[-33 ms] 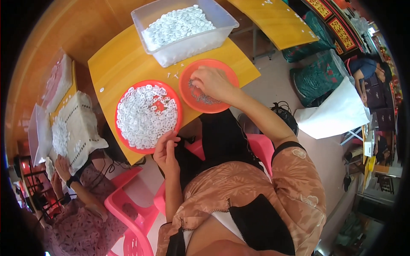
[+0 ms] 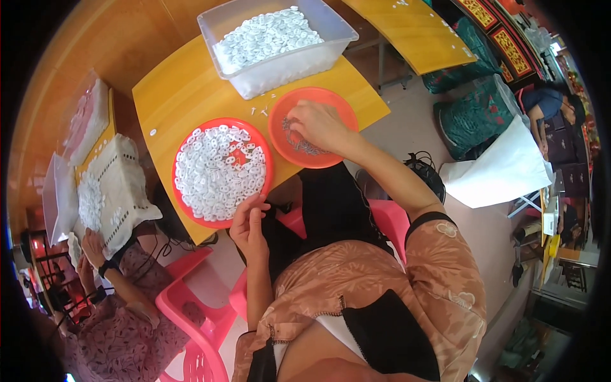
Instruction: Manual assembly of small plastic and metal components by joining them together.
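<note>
My right hand (image 2: 316, 122) reaches into an orange bowl (image 2: 342, 105), its fingers bent down and drawn together at small grey metal screws (image 2: 307, 148). Its fingertips are partly hidden, so I cannot see what lies between them. Beside the near rim of a red round tray (image 2: 270, 167), my left hand (image 2: 249, 223) is raised with thumb and fingers closed together. Whatever they may hold is too small to make out. Small white plastic oval pieces with holes (image 2: 216, 169) fill most of the tray.
A clear plastic bin (image 2: 280, 75) heaped with white pieces stands at the back of the yellow table (image 2: 168, 89). Loose white bits lie near the bowl. At left, a co-worker's hand (image 2: 94, 249) is by a cloth-covered surface. Pink chairs (image 2: 200, 331) and green sacks (image 2: 474, 118) stand around.
</note>
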`<state>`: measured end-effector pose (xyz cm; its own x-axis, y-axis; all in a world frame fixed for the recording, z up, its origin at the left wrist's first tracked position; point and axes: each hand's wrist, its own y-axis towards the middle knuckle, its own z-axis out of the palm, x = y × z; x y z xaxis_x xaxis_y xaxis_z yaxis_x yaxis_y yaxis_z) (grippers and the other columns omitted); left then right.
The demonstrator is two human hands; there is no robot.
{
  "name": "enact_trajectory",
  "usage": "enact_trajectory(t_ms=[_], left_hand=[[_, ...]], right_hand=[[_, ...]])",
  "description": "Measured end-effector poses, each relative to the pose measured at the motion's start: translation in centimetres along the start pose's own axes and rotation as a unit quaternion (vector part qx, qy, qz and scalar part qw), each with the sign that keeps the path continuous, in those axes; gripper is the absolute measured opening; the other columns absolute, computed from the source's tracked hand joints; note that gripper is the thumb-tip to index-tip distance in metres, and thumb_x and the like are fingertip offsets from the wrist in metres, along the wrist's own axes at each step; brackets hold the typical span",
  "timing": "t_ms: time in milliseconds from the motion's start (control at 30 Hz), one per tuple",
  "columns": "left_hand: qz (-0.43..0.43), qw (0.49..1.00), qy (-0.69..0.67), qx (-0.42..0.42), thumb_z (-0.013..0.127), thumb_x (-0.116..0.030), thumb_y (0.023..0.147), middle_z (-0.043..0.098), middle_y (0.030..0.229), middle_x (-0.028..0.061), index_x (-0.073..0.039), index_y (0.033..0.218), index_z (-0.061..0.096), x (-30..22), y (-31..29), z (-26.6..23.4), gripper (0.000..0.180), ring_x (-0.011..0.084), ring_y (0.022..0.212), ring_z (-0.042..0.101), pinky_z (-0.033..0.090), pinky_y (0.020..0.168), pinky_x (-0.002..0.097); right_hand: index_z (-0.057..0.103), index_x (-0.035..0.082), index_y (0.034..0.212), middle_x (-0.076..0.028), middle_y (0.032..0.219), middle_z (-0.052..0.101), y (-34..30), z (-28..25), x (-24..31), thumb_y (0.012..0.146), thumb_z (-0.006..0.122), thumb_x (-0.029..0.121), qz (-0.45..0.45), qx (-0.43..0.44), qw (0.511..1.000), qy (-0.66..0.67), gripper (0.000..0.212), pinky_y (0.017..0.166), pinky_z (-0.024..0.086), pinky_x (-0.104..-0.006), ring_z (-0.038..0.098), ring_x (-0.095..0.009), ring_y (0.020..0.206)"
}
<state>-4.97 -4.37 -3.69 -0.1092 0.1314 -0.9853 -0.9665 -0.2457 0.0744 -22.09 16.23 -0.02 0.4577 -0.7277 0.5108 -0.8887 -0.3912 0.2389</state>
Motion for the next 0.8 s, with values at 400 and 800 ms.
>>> enact_trajectory(t_ms=[400,800], left_hand=[[-0.021,1.0,0.006,-0.011,0.053,-0.009,0.091,0.065,0.094,0.008,0.002,0.108,0.061,-0.5,0.5,1.0,0.021,0.0108,0.079,0.059,0.043,0.067,0.021],[-0.037,0.998,-0.009,0.059,0.056,-0.009,0.09,0.062,0.093,0.0043,-0.001,0.117,0.056,-1.6,4.3,7.2,0.028,0.007,0.076,0.055,0.043,0.065,0.0194]], right_hand=[[0.063,0.002,0.086,-0.016,0.087,0.059,-0.7,1.8,-2.3,0.079,0.059,0.008,-0.032,0.043,0.995,-0.087,0.01,0.071,0.047,-0.0462,0.058,-0.038,0.084],[0.062,0.002,0.11,-0.004,0.097,0.065,-4.4,-3.1,1.8,0.084,0.064,0.006,0.187,0.088,0.796,0.569,0.026,0.073,0.05,-0.0205,0.063,-0.01,0.084]])
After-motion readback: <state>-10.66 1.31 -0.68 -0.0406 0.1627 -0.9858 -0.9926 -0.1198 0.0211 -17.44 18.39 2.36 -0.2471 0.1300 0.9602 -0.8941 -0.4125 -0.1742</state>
